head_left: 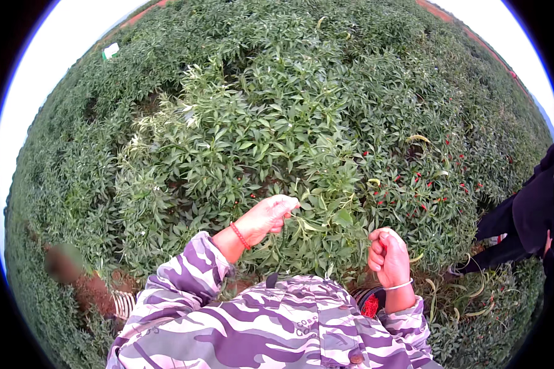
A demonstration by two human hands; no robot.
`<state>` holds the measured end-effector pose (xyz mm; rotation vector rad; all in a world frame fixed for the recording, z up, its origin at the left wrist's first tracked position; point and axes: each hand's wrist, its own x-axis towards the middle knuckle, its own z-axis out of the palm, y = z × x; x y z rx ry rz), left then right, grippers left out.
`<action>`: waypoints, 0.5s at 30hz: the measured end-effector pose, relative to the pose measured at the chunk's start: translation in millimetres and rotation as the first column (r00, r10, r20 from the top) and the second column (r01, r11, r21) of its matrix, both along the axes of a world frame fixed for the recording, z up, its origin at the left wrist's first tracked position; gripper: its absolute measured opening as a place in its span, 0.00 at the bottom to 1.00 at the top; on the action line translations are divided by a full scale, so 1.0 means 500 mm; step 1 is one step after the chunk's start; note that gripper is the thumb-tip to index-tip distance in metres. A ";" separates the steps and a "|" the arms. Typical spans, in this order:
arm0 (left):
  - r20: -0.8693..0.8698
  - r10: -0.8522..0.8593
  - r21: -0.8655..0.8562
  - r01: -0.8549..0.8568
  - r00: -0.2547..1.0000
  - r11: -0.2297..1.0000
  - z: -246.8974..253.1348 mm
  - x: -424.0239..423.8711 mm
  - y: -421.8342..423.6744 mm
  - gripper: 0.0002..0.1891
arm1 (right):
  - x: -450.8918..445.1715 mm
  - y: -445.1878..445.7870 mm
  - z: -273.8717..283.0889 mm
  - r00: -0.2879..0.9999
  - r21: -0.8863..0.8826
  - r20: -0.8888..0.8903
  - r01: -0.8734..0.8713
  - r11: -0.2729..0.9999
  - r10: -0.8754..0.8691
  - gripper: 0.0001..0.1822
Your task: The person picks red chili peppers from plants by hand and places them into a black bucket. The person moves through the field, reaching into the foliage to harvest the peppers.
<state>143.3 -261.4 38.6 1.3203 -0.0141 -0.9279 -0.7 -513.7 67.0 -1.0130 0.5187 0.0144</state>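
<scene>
My left hand point(271, 216), with a red bead bracelet at the wrist, pinches a thin green stem point(298, 217) of the chili plant point(337, 221) before me. Right of that plant my right hand point(391, 258) is raised with its fingers curled in. A bit of red, seemingly a chili pepper point(383, 250), shows between thumb and fingers. Below this wrist, partly covered by my forearm and jacket, is a dark container holding many small red chilies point(370, 306).
Dense chili plants spread all round, with ripe red chilies point(418, 177) to the right. A person in dark clothes point(531, 212) stands at the right edge. Another person's striped clothing point(123, 304) shows at lower left. Far left, a white and green object point(111, 51) rests on the foliage.
</scene>
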 end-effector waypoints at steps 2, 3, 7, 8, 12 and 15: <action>-0.058 0.079 -0.081 -0.084 0.995 0.993 -0.005 -0.016 0.058 0.15 | 0.009 0.024 -0.010 0.992 -0.109 0.026 -0.120 0.987 0.123 0.09; -0.083 0.120 -0.133 -0.131 0.989 0.983 -0.016 -0.027 0.081 0.14 | 0.015 0.048 -0.007 0.980 -0.198 0.038 -0.184 0.963 0.195 0.09; -0.108 0.350 -0.265 -0.366 0.931 0.892 -0.035 -0.073 0.107 0.16 | 0.069 0.186 0.026 0.823 -0.844 0.085 -0.240 0.480 0.561 0.10; -0.102 0.381 -0.279 -0.394 0.919 0.876 -0.032 -0.082 0.101 0.18 | 0.084 0.214 0.033 0.794 -0.911 0.015 -0.240 0.335 0.608 0.13; -0.159 0.295 -0.397 -0.335 0.942 0.855 -0.027 -0.102 0.071 0.18 | 0.126 0.234 -0.037 0.756 -0.990 0.044 -0.054 0.130 0.653 0.14; 0.028 0.315 -0.258 -0.298 0.949 0.919 -0.026 -0.112 0.066 0.19 | 0.130 0.232 -0.047 0.742 -0.981 0.058 -0.083 0.177 0.668 0.12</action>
